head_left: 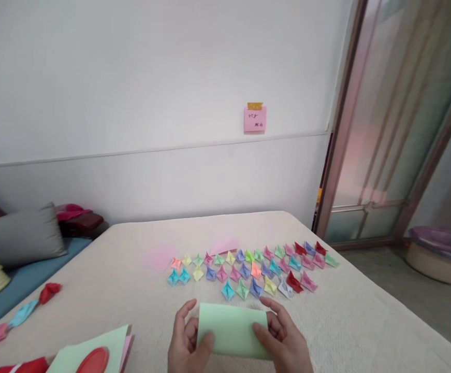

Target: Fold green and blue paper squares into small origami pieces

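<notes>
A pale green sheet of paper (231, 329), seemingly folded into a rectangle, is held up near the front of the table. My left hand (190, 339) grips its left edge, thumb in front and fingers behind. On the right edge, my right hand (283, 336) pinches the paper the same way, with its index finger raised over the top corner. Beyond the hands, several small folded paper pieces (244, 271) in many colours lie in uneven rows. The fingers behind the paper are partly hidden.
At the front left, a stack of coloured paper (111, 339) has a red round object (93, 360) on it. Red, blue and pink crumpled items (24, 313) lie along the left edge. A pink note (255, 119) is taped to the wall. A tub (440, 259) stands right.
</notes>
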The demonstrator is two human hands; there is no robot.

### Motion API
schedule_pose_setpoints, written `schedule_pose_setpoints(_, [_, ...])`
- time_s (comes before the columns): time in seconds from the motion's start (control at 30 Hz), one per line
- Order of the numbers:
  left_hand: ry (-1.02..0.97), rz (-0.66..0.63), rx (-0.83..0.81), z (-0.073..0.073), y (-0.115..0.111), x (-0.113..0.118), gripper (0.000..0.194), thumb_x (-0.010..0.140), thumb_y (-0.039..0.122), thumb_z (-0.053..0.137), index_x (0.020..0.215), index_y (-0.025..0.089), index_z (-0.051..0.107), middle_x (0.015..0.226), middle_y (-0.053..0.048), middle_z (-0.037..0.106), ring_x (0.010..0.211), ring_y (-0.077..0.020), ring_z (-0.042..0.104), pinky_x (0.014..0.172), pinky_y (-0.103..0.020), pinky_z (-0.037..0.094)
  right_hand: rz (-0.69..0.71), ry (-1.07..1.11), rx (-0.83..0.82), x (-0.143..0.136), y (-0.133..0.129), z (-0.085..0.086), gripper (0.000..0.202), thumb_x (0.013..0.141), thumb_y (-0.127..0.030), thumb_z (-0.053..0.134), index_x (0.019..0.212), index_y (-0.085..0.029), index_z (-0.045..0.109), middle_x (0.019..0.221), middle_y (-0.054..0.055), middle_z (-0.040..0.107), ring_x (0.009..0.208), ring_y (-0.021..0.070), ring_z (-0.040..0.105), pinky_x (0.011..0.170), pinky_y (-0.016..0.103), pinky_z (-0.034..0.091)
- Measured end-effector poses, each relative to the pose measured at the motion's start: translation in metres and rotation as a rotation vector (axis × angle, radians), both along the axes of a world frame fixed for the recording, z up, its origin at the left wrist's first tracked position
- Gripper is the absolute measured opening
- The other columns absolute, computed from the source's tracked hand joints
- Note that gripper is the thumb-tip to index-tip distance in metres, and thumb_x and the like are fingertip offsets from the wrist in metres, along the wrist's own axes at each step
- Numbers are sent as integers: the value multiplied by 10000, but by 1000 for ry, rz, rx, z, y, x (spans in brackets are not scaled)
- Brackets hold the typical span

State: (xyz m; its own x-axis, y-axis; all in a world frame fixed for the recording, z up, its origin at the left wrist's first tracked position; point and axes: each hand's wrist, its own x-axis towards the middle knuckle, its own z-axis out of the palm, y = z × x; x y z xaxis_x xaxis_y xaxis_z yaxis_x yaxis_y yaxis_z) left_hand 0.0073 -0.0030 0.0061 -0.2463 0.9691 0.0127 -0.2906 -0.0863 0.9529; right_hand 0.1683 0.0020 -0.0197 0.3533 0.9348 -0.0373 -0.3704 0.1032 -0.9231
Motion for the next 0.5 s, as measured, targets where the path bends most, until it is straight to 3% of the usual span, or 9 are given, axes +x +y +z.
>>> schedule_pose_setpoints(0.5, [-4,4,6,1,1,1,705,600,386,777,1177,183,426,548,47,592,555,-170,570,542,-221,404,-41,-47,-8,0,1,-1,512,599,-411,751,1033,-196,586,543,-87,417,531,132,440,518,250,309])
